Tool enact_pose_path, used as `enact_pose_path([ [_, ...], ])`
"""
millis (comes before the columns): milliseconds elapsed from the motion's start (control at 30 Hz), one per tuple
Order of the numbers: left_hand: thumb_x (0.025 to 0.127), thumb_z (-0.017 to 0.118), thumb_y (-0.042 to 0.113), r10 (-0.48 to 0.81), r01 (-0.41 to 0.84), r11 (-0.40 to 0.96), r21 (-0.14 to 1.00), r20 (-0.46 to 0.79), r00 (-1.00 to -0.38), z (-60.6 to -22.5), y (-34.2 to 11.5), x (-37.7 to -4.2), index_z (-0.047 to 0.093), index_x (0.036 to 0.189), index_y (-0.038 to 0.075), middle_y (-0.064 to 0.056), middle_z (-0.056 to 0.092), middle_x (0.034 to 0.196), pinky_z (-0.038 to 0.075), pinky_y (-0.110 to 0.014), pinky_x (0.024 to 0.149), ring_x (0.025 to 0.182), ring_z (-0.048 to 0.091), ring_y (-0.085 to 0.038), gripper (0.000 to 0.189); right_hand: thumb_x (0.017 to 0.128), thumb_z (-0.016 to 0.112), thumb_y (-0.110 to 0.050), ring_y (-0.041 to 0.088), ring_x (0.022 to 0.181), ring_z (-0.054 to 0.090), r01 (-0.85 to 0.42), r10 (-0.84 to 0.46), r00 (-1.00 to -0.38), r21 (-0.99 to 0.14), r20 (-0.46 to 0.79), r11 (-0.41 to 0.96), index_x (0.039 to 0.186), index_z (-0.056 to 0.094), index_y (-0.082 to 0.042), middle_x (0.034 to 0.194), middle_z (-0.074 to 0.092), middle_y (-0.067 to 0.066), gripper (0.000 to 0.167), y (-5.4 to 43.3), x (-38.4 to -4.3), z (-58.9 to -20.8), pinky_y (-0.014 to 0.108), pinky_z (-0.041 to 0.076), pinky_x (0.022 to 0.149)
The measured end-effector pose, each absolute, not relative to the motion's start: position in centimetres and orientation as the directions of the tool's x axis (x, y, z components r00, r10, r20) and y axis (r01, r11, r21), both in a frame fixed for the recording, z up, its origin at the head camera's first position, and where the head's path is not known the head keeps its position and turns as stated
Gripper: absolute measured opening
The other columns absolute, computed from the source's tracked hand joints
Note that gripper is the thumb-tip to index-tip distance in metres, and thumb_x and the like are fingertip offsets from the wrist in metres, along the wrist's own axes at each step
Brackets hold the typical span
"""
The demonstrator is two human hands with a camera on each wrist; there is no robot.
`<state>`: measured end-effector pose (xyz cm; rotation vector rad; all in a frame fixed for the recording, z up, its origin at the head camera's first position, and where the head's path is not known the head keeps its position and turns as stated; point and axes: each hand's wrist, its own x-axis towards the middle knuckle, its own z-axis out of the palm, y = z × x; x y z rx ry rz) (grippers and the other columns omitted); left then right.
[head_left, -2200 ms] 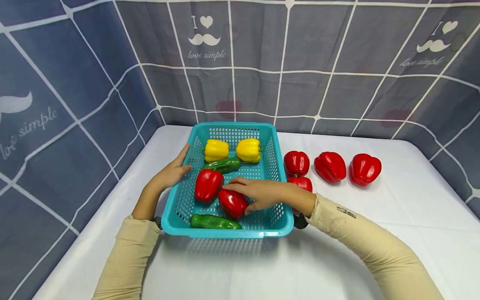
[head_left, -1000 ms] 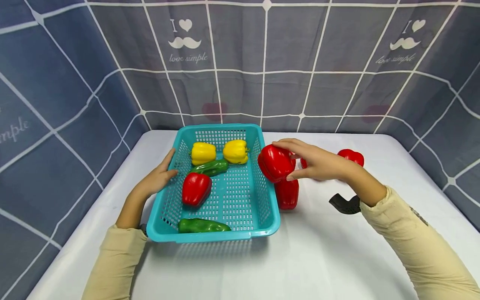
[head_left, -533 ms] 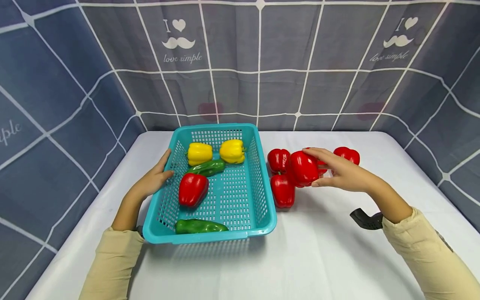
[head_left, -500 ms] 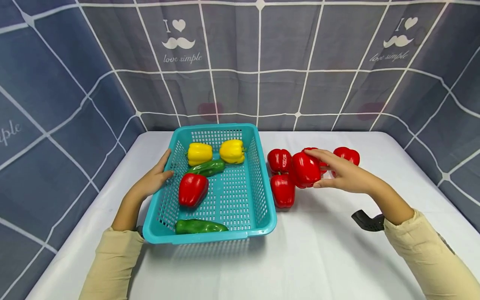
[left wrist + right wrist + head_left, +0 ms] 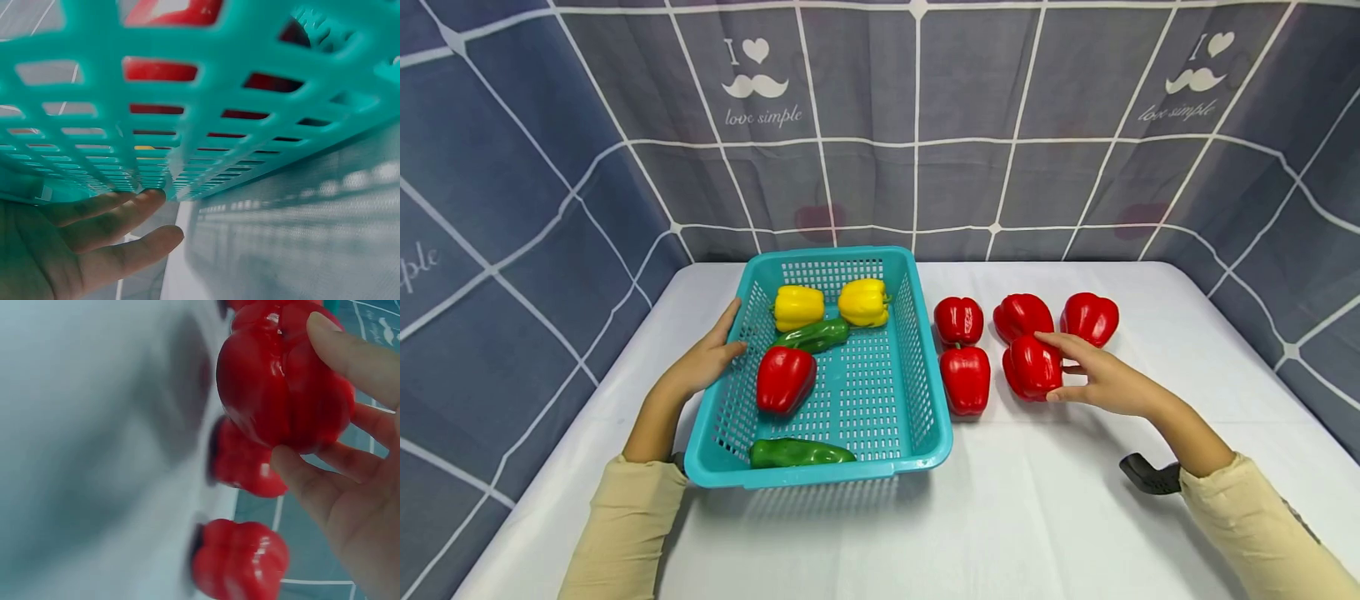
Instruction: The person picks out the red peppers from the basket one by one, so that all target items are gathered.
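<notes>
My right hand (image 5: 1101, 379) holds a glossy red bell pepper (image 5: 1032, 367) between thumb and fingers, just in front of another red bell pepper (image 5: 1023, 317). In the right wrist view the held bell pepper (image 5: 284, 378) appears slightly above the white surface. My left hand (image 5: 706, 358) lies along the left side of a turquoise perforated basket (image 5: 820, 477); its fingers (image 5: 119, 219) stretch out beside the outer wall. Inside the basket are a red bell pepper (image 5: 786, 381), two yellow bell peppers (image 5: 798, 307) and two long green peppers (image 5: 801, 452).
Two red bell peppers (image 5: 965, 381) stand in line against the basket's right side. Another red bell pepper (image 5: 1090, 318) sits at the back right. A white cloth (image 5: 1000, 517) covers the table, and a grey checked curtain (image 5: 865, 183) rises behind and at both sides.
My right hand has lifted a red bell pepper out of the basket, carried it right over the rim, then lowered it toward the table's front. My left hand stays at the basket's side.
</notes>
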<state>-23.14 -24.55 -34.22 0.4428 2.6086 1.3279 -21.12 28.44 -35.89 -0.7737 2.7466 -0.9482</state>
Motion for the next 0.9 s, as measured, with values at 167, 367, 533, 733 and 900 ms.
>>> enact_pose_path([
  [167, 0.089, 0.032, 0.002, 0.344, 0.178, 0.551, 0.815, -0.028, -0.939, -34.3, -24.5, -23.1, -0.014, 0.144, 0.004, -0.024, -0.008, 0.151, 0.026, -0.063, 0.099, 0.133, 0.009, -0.049, 0.072, 0.072, 0.075, -0.024, 0.04, 0.117, 0.043, -0.396, -0.496, -0.868, -0.615, 0.01, 0.682, 0.139, 0.032, -0.004, 0.133, 0.037, 0.019, 0.082, 28.3, -21.1, -37.0, 0.053, 0.047, 0.086],
  [367, 0.089, 0.032, 0.002, 0.339, 0.173, 0.552, 0.816, -0.03, -0.94, -34.2, -24.6, -23.1, -0.014, 0.145, 0.005, -0.023, -0.008, 0.151, 0.022, -0.063, 0.101, 0.134, 0.008, -0.047, 0.072, 0.07, 0.077, -0.025, 0.036, 0.115, 0.043, -0.395, -0.482, -0.876, -0.586, 0.009, 0.707, 0.138, 0.034, -0.005, 0.13, 0.04, 0.018, 0.083, 28.1, -21.1, -36.9, 0.055, 0.047, 0.085],
  [533, 0.089, 0.033, 0.002, 0.34, 0.175, 0.538, 0.824, -0.023, -0.94, -34.2, -24.6, -23.1, -0.014, 0.144, 0.004, -0.021, -0.011, 0.151, 0.014, -0.064, 0.104, 0.136, 0.002, -0.045, 0.073, 0.07, 0.077, -0.028, 0.035, 0.112, 0.044, -0.408, -0.483, -0.875, -0.552, 0.009, 0.727, 0.138, 0.034, -0.005, 0.129, 0.041, 0.018, 0.084, 27.8, -21.0, -36.4, 0.057, 0.046, 0.084],
  [733, 0.09, 0.034, 0.001, 0.34, 0.169, 0.532, 0.83, -0.027, -0.94, -34.2, -24.5, -23.1, -0.015, 0.144, 0.004, -0.022, -0.011, 0.151, 0.018, -0.063, 0.103, 0.136, 0.003, -0.046, 0.073, 0.069, 0.077, -0.028, 0.038, 0.119, 0.038, -0.441, -0.508, -0.861, -0.527, 0.02, 0.726, 0.138, 0.033, -0.002, 0.132, 0.04, 0.02, 0.085, 27.4, -21.1, -35.6, 0.06, 0.04, 0.09],
  [900, 0.089, 0.033, 0.001, 0.335, 0.171, 0.538, 0.826, -0.023, -0.942, -34.3, -24.4, -23.1, -0.014, 0.145, 0.005, -0.023, -0.008, 0.151, 0.028, -0.062, 0.098, 0.134, 0.009, -0.048, 0.073, 0.07, 0.077, -0.026, 0.038, 0.122, 0.036, -0.462, -0.517, -0.855, -0.503, 0.036, 0.73, 0.139, 0.031, -0.002, 0.135, 0.038, 0.02, 0.086, 26.4, -21.9, -33.9, 0.061, 0.039, 0.09],
])
